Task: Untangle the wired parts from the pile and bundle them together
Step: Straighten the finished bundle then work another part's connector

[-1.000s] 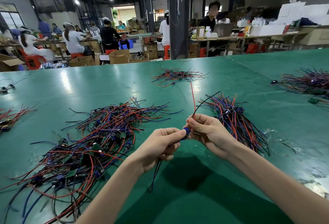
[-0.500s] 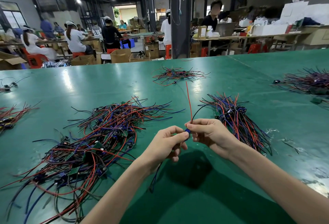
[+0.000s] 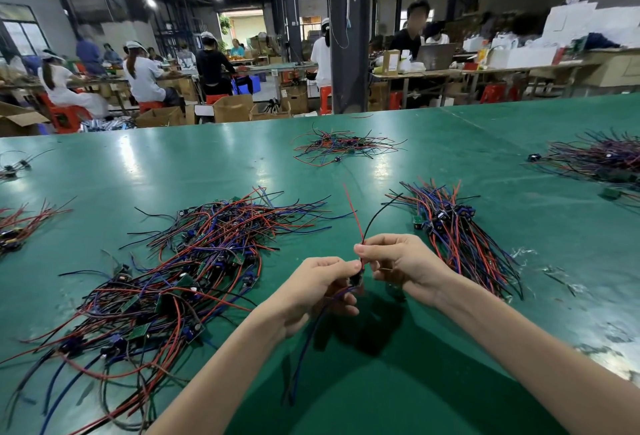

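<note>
Single view here, worn on the head, wide-angle, pitched forward and down over the glossy green tabletop (image 3: 450,164). Very near its front edge: left hand (image 3: 311,289) and right hand (image 3: 405,268) sit close under the lens. Beyond its far edge, the workshop hall (image 3: 138,29).

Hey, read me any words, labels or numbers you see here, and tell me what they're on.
No text here is readable.
Held wired part: markings too small.
Green boards in the tangled pile: too small.
Cardboard boxes beyond the table: nothing legible.
White cartons at the back: blurred.
</note>
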The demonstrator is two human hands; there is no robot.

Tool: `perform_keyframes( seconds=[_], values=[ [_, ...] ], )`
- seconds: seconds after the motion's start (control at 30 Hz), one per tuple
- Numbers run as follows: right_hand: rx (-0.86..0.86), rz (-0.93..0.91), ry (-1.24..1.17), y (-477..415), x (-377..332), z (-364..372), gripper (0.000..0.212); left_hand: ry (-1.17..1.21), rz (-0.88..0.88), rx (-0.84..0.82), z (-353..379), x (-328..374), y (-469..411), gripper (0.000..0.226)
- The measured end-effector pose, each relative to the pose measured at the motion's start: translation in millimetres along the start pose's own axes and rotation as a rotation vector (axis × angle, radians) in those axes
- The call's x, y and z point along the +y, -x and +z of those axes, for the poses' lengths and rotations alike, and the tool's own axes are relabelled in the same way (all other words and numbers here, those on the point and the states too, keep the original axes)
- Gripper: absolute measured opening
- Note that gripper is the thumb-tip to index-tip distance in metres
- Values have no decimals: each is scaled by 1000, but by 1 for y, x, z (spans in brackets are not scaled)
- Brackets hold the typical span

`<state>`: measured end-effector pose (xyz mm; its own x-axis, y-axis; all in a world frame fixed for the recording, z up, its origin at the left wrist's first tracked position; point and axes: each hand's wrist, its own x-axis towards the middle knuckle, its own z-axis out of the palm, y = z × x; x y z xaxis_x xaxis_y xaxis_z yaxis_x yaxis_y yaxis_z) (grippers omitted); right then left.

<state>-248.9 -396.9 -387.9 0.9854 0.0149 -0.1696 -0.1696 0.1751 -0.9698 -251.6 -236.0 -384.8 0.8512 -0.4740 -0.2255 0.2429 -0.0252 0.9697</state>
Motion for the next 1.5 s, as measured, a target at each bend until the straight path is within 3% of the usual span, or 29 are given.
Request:
perform_keyframes(
  seconds=[0.43, 0.83, 1.13, 1.37, 1.5],
  values=[
    [-79, 64, -61, -6, 8, 3, 13, 108, -55, 22, -5, -2, -2, 14],
    [-146, 22, -60, -9, 15, 6, 26, 17, -83, 42, -6, -3, -3, 15],
    [-210, 54, -105, -6, 14, 8, 16, -84, -96, 17, -10, -4, -5, 5],
    [-177, 44, -81, -7, 15, 8, 19, -80, -73, 21, -10, -4, -7, 11],
    [-53, -9, -44, -11, 16, 12, 23, -96, -52, 56, -7, -6, -13, 19]
  ],
)
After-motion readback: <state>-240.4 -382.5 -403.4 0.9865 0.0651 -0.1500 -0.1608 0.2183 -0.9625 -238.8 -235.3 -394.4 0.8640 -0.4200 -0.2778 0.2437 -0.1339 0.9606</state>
